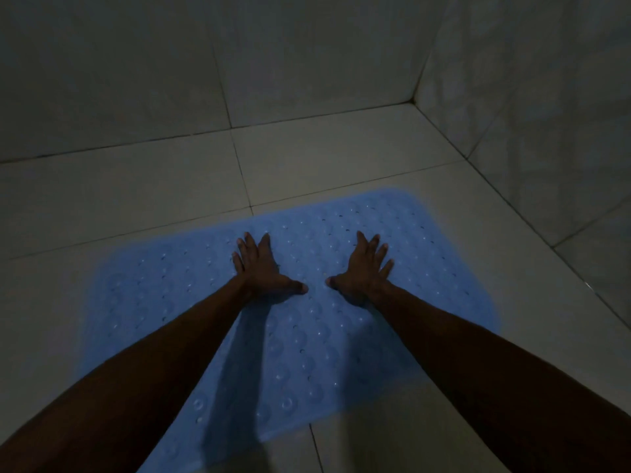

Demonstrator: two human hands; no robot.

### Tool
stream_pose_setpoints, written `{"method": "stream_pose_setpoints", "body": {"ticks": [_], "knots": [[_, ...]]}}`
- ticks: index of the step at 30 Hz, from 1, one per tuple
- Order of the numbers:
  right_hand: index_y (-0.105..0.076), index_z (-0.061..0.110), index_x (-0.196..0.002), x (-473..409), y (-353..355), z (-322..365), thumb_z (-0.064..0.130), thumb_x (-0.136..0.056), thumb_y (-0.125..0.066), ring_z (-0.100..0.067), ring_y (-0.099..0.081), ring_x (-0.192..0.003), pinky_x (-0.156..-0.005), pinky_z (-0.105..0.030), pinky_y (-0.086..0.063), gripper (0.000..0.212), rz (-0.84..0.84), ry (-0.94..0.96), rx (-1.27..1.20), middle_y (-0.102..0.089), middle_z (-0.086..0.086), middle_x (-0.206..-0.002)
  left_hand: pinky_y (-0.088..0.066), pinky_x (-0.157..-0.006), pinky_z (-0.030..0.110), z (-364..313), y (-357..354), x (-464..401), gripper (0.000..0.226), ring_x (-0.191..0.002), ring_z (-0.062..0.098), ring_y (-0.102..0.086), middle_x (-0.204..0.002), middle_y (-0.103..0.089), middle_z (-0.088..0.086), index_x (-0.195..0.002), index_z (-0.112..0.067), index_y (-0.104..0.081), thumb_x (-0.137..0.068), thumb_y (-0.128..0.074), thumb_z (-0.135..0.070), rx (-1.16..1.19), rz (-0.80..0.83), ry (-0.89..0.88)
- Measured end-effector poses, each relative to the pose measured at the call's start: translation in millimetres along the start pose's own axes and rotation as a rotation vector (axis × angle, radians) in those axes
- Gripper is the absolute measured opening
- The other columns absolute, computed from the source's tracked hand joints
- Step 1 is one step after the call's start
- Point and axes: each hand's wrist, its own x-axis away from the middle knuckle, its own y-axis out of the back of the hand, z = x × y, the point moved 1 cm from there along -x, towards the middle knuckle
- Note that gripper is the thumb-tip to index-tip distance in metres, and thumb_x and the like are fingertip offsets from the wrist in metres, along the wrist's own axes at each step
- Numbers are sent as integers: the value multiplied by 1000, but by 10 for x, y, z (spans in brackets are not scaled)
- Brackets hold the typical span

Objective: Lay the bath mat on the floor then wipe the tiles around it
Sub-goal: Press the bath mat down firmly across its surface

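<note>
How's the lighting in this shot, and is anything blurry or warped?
Head view: dim and grainy overall; the blue mat is the brightest thing, its bumps soft; the left hand and right hand press flat on it, dark with little detail; arm shadows fall across the mat; wide-angle lens bends the floor tiles' grout lines slightly.

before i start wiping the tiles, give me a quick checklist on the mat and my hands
1. Bath mat laid out flat on the floor tiles: ok, no folds or curled corners in sight.
2. Both hands pressing it down: ok, left hand and right hand lie flat with fingers spread, near the mat's middle.
3. Suction cups gripping the tiles: cannot tell, the light is too dim.
4. Hands free to pick up a cloth: ok, neither holds anything.
5. Wiping cloth within reach: not ok, none in view.
6. Tiles around the mat dirty or wet: cannot tell in this light.
</note>
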Motion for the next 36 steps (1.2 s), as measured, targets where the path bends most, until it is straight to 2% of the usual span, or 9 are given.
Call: {"method": "stream_pose_setpoints", "body": {"ticks": [5,7,10,13,19,26,29,31,36], "knots": [[12,16,-155,12,-63,-201,60,-75,-73,-28,26,-146,-116,-48,17,124,-14,28,-22,29,-10,-158,13,-114,52,-123,10,43,145,-140,34,30,-152,35,13,-150,-20,18,-54,-82,-63,-12,15,68],[8,17,-156,18,-61,-265,60,-77,-71,-24,26,-146,-117,-47,18,120,-2,76,-41,29,-8,-159,13,-114,53,-169,3,60,142,-140,36,30,-152,34,15,-150,-20,18,-57,-83,-57,14,15,102],[15,19,-155,30,92,-271,52,-76,-77,-24,31,-144,-117,-47,19,125,158,106,-73,36,-6,-156,14,-113,53,-213,-47,112,136,-140,38,28,-152,33,16,-150,-20,16,-62,-83,-49,17,-32,122],[26,18,-151,37,193,-286,52,-71,-80,-28,35,-141,-116,-50,17,137,288,123,42,43,-8,-151,14,-113,52,-248,-68,126,132,-140,39,27,-153,31,17,-151,-18,14,-65,-82,-44,11,-56,156],[29,16,-149,5,133,-249,58,-66,-82,-33,34,-141,-116,-54,15,145,264,102,164,42,-14,-151,14,-113,52,-318,-87,146,124,-141,39,26,-153,31,17,-150,-17,14,-70,-79,-38,2,-63,188],[24,18,-152,81,147,-208,60,-64,-82,-37,31,-142,-115,-58,14,144,210,30,200,38,-15,-153,15,-113,56,-254,-58,173,130,-138,41,30,-151,35,17,-150,-19,16,-65,-79,-48,3,-21,113],[22,20,-152,145,75,-323,69,-64,-76,-37,32,-142,-115,-58,15,141,148,14,162,38,-15,-153,15,-110,58,-187,-47,231,145,-137,40,32,-151,36,16,-150,-23,17,-51,-78,-70,-31,65,11],[18,21,-153,207,1,-433,73,-66,-71,-33,30,-143,-116,-56,15,135,88,47,121,35,-11,-155,16,-110,57,-143,-63,295,152,-136,38,35,-150,37,16,-149,-22,20,-44,-74,-79,-73,126,-35],[12,25,-155,260,-102,-566,73,-70,-67,-23,28,-145,-116,-48,18,126,14,128,36,30,-3,-159,17,-111,57,-156,-106,348,153,-136,36,35,-150,38,13,-149,-22,20,-45,-78,-73,-93,125,-24]]}}
